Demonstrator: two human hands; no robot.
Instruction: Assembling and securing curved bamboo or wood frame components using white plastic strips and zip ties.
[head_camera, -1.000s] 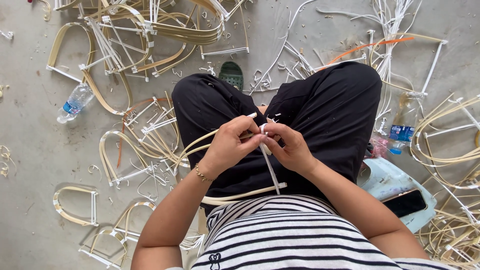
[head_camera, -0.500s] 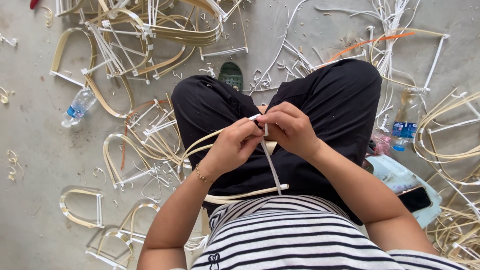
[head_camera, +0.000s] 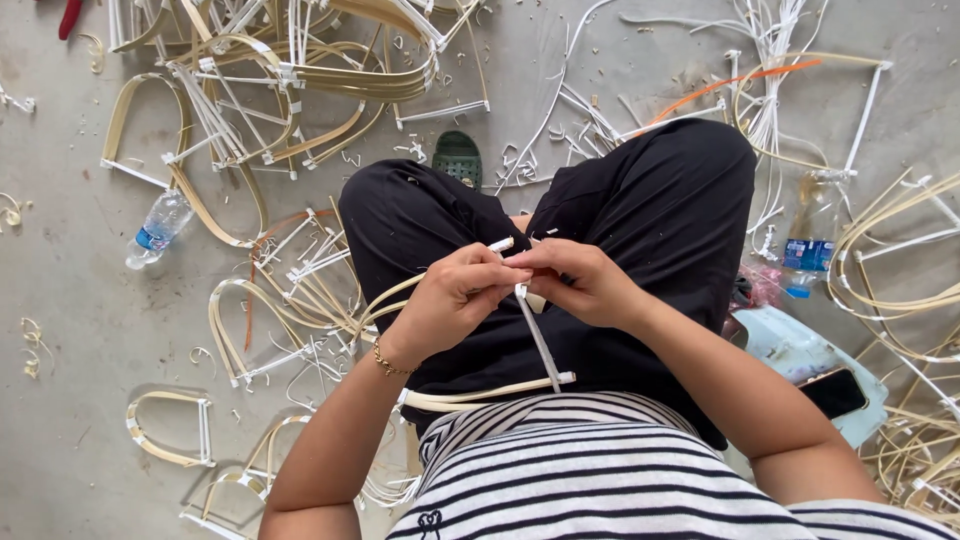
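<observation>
Seated over a concrete floor (head_camera: 90, 330), knees apart in black trousers (head_camera: 640, 200). Both hands meet above the lap on one half-built frame (head_camera: 470, 392) — a pale, flat cane strip bent into a loop, with a thin white crossbar (head_camera: 540, 340) running down from the fingers to the strip's lower end.

Left hand (head_camera: 450, 295): fingers curled closed, pinching the top joint of the frame. Right hand (head_camera: 580, 280): likewise closed, thumb and forefinger nipping the same joint from the other side.

Progress, as judged: this frame looks part-done — loop bent, crossbar set at the bottom, top joint in hand.

Many similar D-shaped frames lie finished on the floor, e.g. near its lower left edge (head_camera: 170, 430). Loose white rods (head_camera: 770, 40) at the top right edge. Clear plastic bottle (head_camera: 160, 228) at the left.
</observation>
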